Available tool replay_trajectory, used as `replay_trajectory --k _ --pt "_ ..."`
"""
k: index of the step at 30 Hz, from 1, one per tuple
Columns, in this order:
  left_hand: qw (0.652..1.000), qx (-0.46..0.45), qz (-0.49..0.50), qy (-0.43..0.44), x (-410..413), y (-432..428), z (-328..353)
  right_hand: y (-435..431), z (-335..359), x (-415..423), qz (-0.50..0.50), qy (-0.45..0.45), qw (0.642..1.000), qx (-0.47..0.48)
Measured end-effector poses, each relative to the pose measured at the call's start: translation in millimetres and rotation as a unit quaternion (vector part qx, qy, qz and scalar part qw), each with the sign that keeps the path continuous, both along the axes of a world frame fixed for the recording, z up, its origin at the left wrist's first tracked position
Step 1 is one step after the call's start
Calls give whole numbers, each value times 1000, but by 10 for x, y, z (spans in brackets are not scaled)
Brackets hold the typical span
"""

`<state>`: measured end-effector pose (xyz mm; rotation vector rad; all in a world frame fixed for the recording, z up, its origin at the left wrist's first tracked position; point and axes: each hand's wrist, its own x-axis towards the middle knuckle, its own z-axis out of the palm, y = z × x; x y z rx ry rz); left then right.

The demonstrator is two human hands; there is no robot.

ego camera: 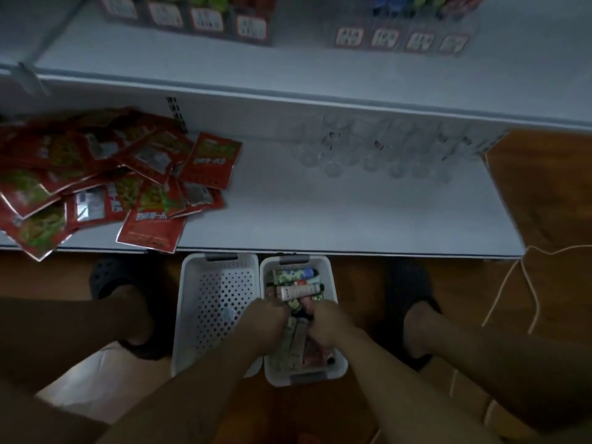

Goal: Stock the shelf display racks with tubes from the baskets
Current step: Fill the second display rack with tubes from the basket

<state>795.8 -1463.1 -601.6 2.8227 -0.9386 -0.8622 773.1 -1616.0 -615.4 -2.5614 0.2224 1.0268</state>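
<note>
Tubes [298, 291]: heaped in the right basket [333, 283], lower centre of the frame, labels in mixed colours; a beige one lies crosswise on top.
Left hand [267, 318]: knuckles up, inside the right basket, fingers clenched round tubes in the heap — which ones I cannot tell.
Right hand [325, 325]: just beside the left hand in the same basket, fingers likewise curled down round tubes.
Left basket [192, 299]: white, perforated, touching the right basket's side.
Racks [192, 19]: top of the frame on the upper shelf, price tags along their fronts, blurred.
Shelf [320, 213]: lower white shelf across mid-frame, above the baskets.
Packets [96, 174]: red, piled loosely at mid-left on the shelf.
Cups [384, 149]: clear, grouped at centre right of the shelf.
Cord [519, 283]: pale, on the wooden floor at right.
</note>
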Motion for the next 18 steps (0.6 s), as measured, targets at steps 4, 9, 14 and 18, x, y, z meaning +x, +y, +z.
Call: replay_trajectory --k 4,9,14,18 --pt "999 6 -44 -5 55 -114 -71 31 -175 -56 6 64 998 -21" --pt "996 32 -84 15 217 -193 -233 81 -392 -154 50 127 990 -39" --pt "994 56 -87 35 304 -238 -471 118 -507 -240 -8 166 985 -37" --pt "994 73 -75 39 321 -337 -613 88 -529 -198 0 158 987 -38"
